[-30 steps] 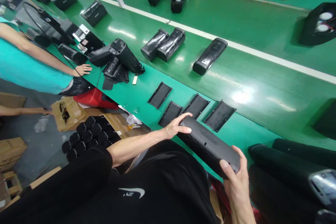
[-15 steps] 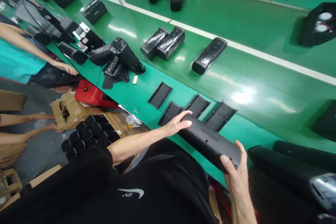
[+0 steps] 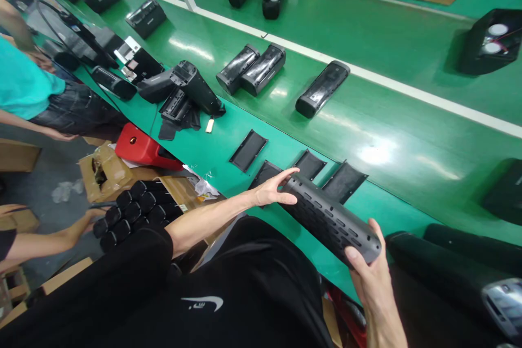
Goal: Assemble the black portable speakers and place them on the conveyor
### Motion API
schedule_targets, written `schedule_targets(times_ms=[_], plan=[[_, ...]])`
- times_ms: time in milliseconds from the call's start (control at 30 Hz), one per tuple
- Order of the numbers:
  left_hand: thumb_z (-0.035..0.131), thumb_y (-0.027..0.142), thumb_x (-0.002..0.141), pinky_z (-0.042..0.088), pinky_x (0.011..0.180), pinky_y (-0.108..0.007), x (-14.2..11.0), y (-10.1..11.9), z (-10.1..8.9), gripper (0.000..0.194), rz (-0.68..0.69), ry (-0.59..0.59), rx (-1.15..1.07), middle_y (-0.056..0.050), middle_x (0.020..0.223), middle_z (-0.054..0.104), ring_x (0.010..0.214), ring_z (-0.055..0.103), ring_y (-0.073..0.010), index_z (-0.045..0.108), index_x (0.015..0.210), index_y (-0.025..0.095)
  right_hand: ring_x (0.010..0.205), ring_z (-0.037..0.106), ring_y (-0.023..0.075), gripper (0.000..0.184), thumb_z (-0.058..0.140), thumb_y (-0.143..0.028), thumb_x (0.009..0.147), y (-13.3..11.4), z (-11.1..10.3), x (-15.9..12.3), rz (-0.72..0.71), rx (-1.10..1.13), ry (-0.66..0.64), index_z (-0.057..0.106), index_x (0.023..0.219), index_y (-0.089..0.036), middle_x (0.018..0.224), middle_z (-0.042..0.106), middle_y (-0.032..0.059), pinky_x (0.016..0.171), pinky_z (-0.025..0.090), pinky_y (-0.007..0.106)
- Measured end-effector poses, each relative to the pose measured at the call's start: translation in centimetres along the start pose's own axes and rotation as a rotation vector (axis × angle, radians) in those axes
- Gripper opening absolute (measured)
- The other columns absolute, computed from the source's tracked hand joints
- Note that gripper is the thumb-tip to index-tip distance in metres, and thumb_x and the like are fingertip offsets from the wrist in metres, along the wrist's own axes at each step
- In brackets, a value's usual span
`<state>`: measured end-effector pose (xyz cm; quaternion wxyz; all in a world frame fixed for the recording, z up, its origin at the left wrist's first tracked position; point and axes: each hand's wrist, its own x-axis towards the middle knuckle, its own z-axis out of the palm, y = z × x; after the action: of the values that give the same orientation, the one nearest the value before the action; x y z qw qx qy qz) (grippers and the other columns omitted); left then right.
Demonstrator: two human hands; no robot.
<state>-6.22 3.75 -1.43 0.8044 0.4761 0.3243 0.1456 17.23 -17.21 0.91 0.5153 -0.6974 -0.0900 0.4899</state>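
A long black speaker housing (image 3: 332,220) with rows of slots along its side is held between my two hands, tilted above the green bench edge. My left hand (image 3: 275,190) grips its far-left end, thumb on one side and fingers on the other. Around the opposite end, near the corner screw holes, my right hand (image 3: 369,263) is closed. Just beyond the housing lie flat black panels: one on its own (image 3: 248,150), and others (image 3: 310,164) partly covered by my left hand and the housing.
Black speaker bodies (image 3: 324,88) stand on the green surface past a seam. To the left is a cluster of black housings (image 3: 198,87). Below the bench edge are a red stool (image 3: 142,147) and stacked black speakers (image 3: 132,212). Large black units (image 3: 452,266) flank my right hand. Co-workers are at the left.
The housing has rolled in my hands, so its slotted side now faces up towards me. At the left, a co-worker's arms have left the cardboard box, and one hand is at the stacked speakers.
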Motion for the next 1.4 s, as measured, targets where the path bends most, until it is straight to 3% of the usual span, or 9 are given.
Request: schedule_targets(times_ms=[200, 367, 467, 633, 733, 833, 967, 1200, 1400], plan=[[0.092, 0.056, 0.068, 0.034, 0.126, -0.051, 0.0, -0.5, -0.1, 0.113, -0.004, 0.055, 0.044, -0.013, 0.16, 0.052, 0.151, 0.044, -0.0386, 0.04, 0.164, 0.023, 0.117, 0.059, 0.0281, 0.104, 0.095, -0.05, 0.063, 0.5, 0.8, -0.7, -0.015, 0.029, 0.004, 0.048, 0.155, -0.035, 0.131, 0.059, 0.0058, 0.119, 0.033, 0.055], [0.091, 0.062, 0.068, 0.022, 0.133, -0.053, 0.0, -0.9, -1.1, 0.123, -0.023, -0.008, 0.099, -0.013, 0.175, 0.029, 0.162, 0.026, -0.0394, 0.031, 0.168, 0.024, 0.114, 0.06, 0.0251, 0.097, 0.096, -0.049, 0.063, 1.0, 0.9, -0.8, 0.062, 0.077, -0.031, 0.051, 0.149, -0.041, 0.128, 0.061, 0.0026, 0.118, 0.035, 0.054], [0.095, 0.057, 0.065, 0.018, 0.134, -0.053, 0.1, -0.8, -1.6, 0.129, 0.016, -0.045, 0.144, -0.012, 0.178, 0.02, 0.165, 0.018, -0.0389, 0.027, 0.17, 0.025, 0.114, 0.061, 0.0255, 0.093, 0.094, -0.052, 0.065, 1.3, 1.1, -0.7, 0.084, 0.108, -0.025, 0.053, 0.147, -0.041, 0.132, 0.06, 0.003, 0.114, 0.041, 0.052], [0.097, 0.051, 0.063, 0.032, 0.128, -0.054, 0.4, -0.8, -1.6, 0.129, 0.054, -0.016, 0.161, -0.015, 0.167, 0.043, 0.154, 0.042, -0.0403, 0.029, 0.169, 0.025, 0.106, 0.064, 0.0245, 0.088, 0.092, -0.053, 0.067, 1.9, 1.6, -0.2, 0.08, 0.166, 0.029, 0.055, 0.144, -0.035, 0.126, 0.063, 0.0046, 0.096, 0.055, 0.043], [0.095, 0.053, 0.067, 0.03, 0.129, -0.053, 0.5, -0.8, -1.6, 0.122, 0.048, 0.023, 0.245, -0.014, 0.168, 0.043, 0.154, 0.041, -0.0395, 0.033, 0.168, 0.025, 0.101, 0.064, 0.025, 0.079, 0.087, -0.054, 0.072, 2.1, 1.5, 0.0, 0.09, 0.159, 0.03, 0.056, 0.141, -0.034, 0.123, 0.065, 0.0048, 0.087, 0.059, 0.043], [0.093, 0.058, 0.068, 0.03, 0.129, -0.052, 0.7, -0.9, -1.8, 0.122, 0.014, -0.004, 0.265, -0.014, 0.169, 0.04, 0.155, 0.039, -0.0383, 0.031, 0.168, 0.027, 0.101, 0.064, 0.0267, 0.073, 0.083, -0.055, 0.078, 2.0, 1.3, 0.1, 0.128, 0.152, -0.024, 0.054, 0.142, -0.036, 0.126, 0.065, 0.0052, 0.091, 0.059, 0.053], [0.079, 0.064, 0.081, 0.036, 0.124, -0.05, 1.1, -0.8, -1.9, 0.099, -0.053, 0.01, 0.157, -0.012, 0.154, 0.056, 0.145, 0.052, -0.0349, 0.039, 0.164, 0.027, 0.111, 0.063, 0.0308, 0.084, 0.087, -0.054, 0.075, 1.9, 1.3, -0.2, 0.104, 0.107, -0.023, 0.049, 0.147, -0.036, 0.129, 0.062, 0.007, 0.104, 0.051, 0.062], [0.078, 0.049, 0.076, 0.034, 0.122, -0.049, 1.4, -0.5, -0.6, 0.079, -0.038, 0.139, -0.062, -0.007, 0.146, 0.06, 0.141, 0.05, -0.0339, 0.057, 0.149, 0.027, 0.126, 0.055, 0.0345, 0.096, 0.091, -0.054, 0.068, 2.5, 0.7, -0.3, -0.095, -0.196, 0.016, 0.047, 0.152, -0.034, 0.144, 0.051, 0.0078, 0.109, 0.048, 0.052], [0.079, 0.054, 0.08, 0.035, 0.121, -0.048, 2.2, 0.3, -0.9, 0.08, 0.051, 0.105, -0.022, -0.008, 0.142, 0.062, 0.138, 0.052, -0.0338, 0.056, 0.151, 0.026, 0.121, 0.055, 0.0298, 0.093, 0.088, -0.056, 0.073, 1.5, 1.4, -0.2, -0.106, -0.157, 0.043, 0.046, 0.153, -0.033, 0.141, 0.05, 0.0072, 0.11, 0.044, 0.05]])
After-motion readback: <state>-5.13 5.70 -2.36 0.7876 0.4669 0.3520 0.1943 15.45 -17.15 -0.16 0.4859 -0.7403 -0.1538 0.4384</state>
